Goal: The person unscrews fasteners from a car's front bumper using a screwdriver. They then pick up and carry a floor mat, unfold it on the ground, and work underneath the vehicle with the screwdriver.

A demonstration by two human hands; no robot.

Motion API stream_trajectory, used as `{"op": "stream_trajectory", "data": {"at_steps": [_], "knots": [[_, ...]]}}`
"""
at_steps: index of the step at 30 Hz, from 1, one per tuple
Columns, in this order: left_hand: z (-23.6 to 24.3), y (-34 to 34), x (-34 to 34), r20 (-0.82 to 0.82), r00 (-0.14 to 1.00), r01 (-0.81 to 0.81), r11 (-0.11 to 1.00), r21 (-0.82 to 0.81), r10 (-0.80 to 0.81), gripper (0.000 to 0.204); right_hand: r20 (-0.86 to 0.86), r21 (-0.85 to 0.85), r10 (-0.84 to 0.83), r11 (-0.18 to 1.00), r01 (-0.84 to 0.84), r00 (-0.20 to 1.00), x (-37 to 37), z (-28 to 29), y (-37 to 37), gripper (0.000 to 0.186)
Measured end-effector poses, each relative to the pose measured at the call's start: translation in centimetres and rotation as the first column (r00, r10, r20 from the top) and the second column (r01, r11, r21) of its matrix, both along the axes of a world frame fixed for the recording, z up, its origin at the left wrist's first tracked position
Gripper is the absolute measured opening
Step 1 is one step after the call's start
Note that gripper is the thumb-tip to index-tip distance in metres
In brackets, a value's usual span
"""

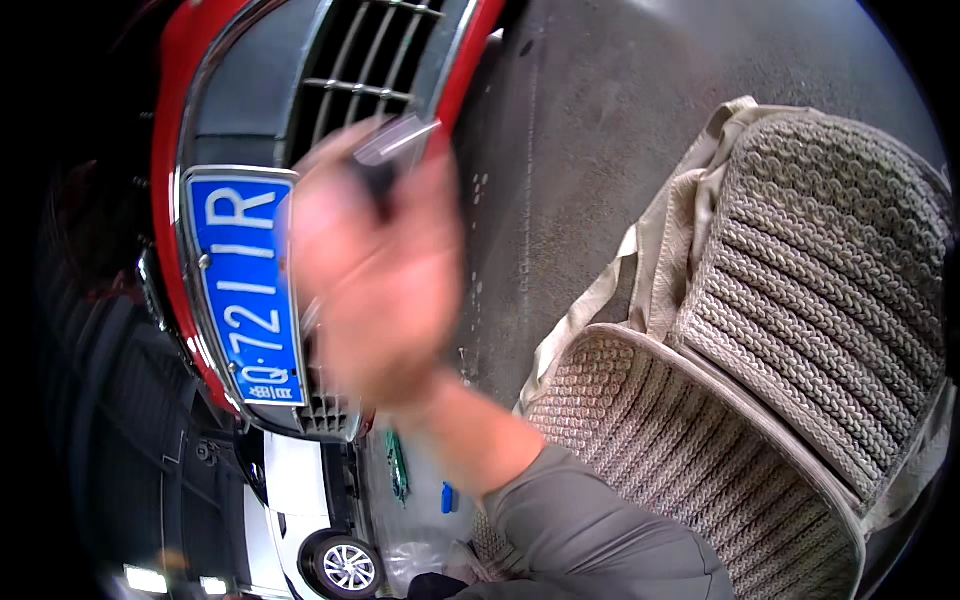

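Note:
My right hand (375, 260), blurred by motion, is raised in front of a red car's chrome grille (365, 55), its fingers closed around a small dark object with a shiny, clear or silvery top (395, 140). Just left of the hand is a blue license plate (240, 285) in a chrome frame. Beige woven seat covers (810, 300) with cloth straps lie to the right, behind and beside my grey-sleeved forearm. I cannot see my left hand.
Grey floor (580, 90) runs between the red car and the covers. A white car (290, 470) with a silver wheel stands at the lower left. A green item (397, 465) and a small blue item (447, 497) lie on the floor near it.

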State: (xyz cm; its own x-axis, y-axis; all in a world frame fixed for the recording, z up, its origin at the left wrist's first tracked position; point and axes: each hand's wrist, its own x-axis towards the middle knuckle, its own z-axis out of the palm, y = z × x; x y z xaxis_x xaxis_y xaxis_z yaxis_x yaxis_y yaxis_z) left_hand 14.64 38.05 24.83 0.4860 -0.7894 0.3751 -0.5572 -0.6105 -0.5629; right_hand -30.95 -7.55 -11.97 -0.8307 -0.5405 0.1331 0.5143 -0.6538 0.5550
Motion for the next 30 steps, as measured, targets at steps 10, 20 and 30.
{"op": "stream_trajectory", "data": {"at_steps": [10, 20, 30], "knots": [[-3.0, 27.3, 9.3, -0.201, 0.855, -0.473, 0.878, 0.077, 0.478, 0.056, -0.955, 0.248, 0.295, 0.857, -0.452, 0.034, 45.3, -1.3, 15.9, 0.029], [-5.3, 17.7, 24.8, -0.249, 0.773, -0.449, 0.78, 0.435, 0.584, 0.058, -0.668, 0.711, 0.483, 0.638, -0.296, -0.566, 53.4, -13.7, 16.0, 0.032], [-8.9, 2.7, 33.4, -0.22, 0.758, -0.442, 0.732, 0.519, 0.614, 0.057, -0.546, 0.823, 0.526, 0.483, -0.299, -0.653, 52.6, -12.6, 15.8, 0.032]]}}
